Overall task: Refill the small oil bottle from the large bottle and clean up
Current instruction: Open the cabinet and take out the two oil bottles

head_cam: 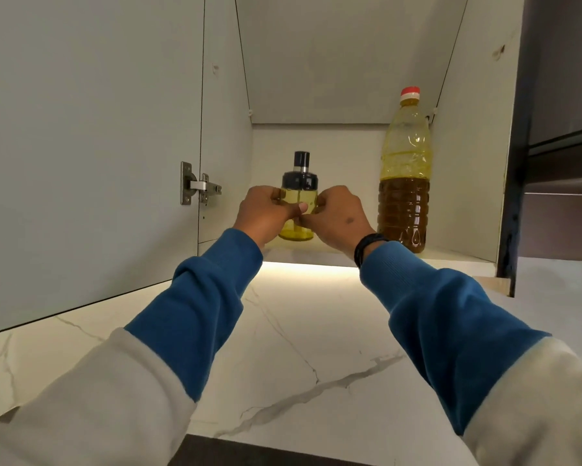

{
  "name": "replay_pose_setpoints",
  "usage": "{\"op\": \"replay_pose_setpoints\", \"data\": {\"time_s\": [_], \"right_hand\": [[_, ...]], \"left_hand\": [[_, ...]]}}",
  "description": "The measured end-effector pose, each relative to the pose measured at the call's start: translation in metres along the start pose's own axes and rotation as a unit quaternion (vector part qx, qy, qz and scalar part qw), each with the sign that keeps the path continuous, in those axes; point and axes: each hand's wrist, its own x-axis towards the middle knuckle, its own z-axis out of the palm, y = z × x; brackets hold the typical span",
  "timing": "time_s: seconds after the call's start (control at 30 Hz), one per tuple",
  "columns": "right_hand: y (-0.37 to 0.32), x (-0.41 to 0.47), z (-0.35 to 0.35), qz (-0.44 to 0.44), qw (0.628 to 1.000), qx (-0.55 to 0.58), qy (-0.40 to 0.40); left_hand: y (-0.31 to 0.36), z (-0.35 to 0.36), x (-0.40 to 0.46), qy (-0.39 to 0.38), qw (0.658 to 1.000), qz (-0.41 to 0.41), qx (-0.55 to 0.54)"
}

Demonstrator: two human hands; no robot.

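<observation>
The small oil bottle [299, 196], clear with yellow oil and a dark cap, stands on the bottom shelf [444, 255] of an open wall cabinet. My left hand [266, 211] wraps its left side and my right hand [338, 216] wraps its right side, thumbs meeting across the front. To the right on the same shelf stands the large plastic oil bottle [404, 169], upright, red cap on, about half full of dark amber oil. Neither hand touches it.
The cabinet door [91, 146] is swung open at the left on a metal hinge [198, 187]. Below the cabinet runs a white marble-patterned wall [299, 348], lit by a strip under the shelf. A dark unit [558, 146] stands at the right.
</observation>
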Motion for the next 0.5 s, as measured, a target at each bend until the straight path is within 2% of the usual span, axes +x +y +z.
{"op": "replay_pose_setpoints", "data": {"time_s": [0.13,0.3,0.5], "right_hand": [[-0.021,-0.040,-0.017,-0.048,0.998,0.033,0.028],[-0.028,-0.086,-0.030,-0.065,0.997,0.038,0.027],[-0.008,-0.148,-0.023,-0.062,0.996,0.060,0.008]], "left_hand": [[0.013,-0.012,-0.033,0.024,0.997,0.010,-0.070],[0.017,-0.017,-0.085,0.041,0.994,0.041,-0.092],[-0.006,-0.026,-0.145,0.012,0.992,-0.004,-0.122]]}}
